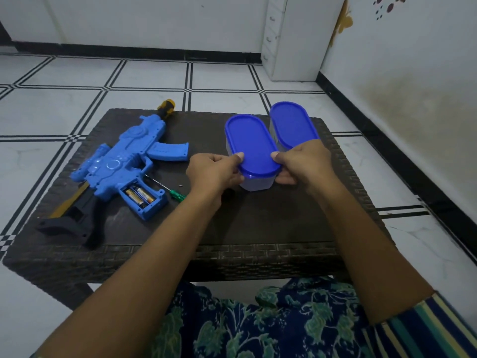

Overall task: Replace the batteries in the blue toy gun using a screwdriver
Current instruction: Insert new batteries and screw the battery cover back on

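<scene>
The blue toy gun [124, 161] lies on its side at the left of the dark woven table [258, 228]. Its grip compartment is uncovered and batteries [139, 195] sit inside. A green-handled screwdriver [170, 191] lies just right of the grip, with a tiny screw [181, 186] beside it. At the table's middle stands a clear oval container with a blue lid [251, 144]. My left hand [214, 171] grips its near left end, thumb on the lid edge. My right hand [299, 161] grips its near right end the same way.
A second blue-lidded container [293, 124] stands right behind the first, near the table's far right corner. The gun's black stock [69, 223] reaches the front left edge. Tiled floor surrounds the table; a white drawer cabinet [286, 37] and a wall stand to the right.
</scene>
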`<state>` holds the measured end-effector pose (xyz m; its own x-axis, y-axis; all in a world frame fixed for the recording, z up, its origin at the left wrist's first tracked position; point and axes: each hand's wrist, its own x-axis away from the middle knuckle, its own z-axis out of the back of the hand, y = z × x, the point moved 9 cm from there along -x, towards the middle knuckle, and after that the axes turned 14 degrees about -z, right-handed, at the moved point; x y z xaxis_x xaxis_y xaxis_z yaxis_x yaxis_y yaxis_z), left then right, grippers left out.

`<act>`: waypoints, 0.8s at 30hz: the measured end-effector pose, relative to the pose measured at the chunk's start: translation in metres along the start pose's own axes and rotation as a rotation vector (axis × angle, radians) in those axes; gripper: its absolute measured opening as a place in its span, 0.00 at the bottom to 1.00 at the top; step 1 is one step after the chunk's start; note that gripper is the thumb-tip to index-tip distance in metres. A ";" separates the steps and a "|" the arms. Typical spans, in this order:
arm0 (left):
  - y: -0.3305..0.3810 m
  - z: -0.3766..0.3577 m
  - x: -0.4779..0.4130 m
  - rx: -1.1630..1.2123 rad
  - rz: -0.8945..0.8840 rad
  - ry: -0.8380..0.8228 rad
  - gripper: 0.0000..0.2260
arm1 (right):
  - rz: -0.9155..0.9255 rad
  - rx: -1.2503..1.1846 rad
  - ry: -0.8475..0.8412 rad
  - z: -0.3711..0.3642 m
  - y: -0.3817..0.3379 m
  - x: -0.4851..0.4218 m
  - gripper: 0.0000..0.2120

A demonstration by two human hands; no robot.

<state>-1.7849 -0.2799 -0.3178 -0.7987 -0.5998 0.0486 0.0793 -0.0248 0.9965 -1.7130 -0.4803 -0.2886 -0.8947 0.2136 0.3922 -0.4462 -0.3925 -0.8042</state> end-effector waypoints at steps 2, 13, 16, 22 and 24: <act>0.005 0.000 0.000 -0.065 -0.064 0.035 0.08 | -0.090 -0.060 -0.029 -0.002 0.005 -0.002 0.09; 0.026 -0.004 -0.036 -0.291 -0.248 0.002 0.07 | 0.382 0.763 0.265 -0.011 -0.085 0.018 0.12; 0.025 -0.004 -0.064 -0.233 -0.164 0.043 0.14 | 0.547 0.624 0.318 -0.023 -0.103 0.013 0.10; 0.025 -0.021 -0.110 -0.242 -0.123 0.028 0.21 | 0.553 0.697 0.219 -0.055 -0.111 -0.026 0.06; 0.029 -0.024 -0.115 -0.298 -0.147 0.015 0.21 | 0.513 0.678 0.192 -0.064 -0.112 -0.038 0.07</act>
<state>-1.6764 -0.2302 -0.2964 -0.8060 -0.5840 -0.0970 0.1368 -0.3430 0.9293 -1.6277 -0.3878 -0.2424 -0.9969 -0.0123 -0.0772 0.0421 -0.9165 -0.3978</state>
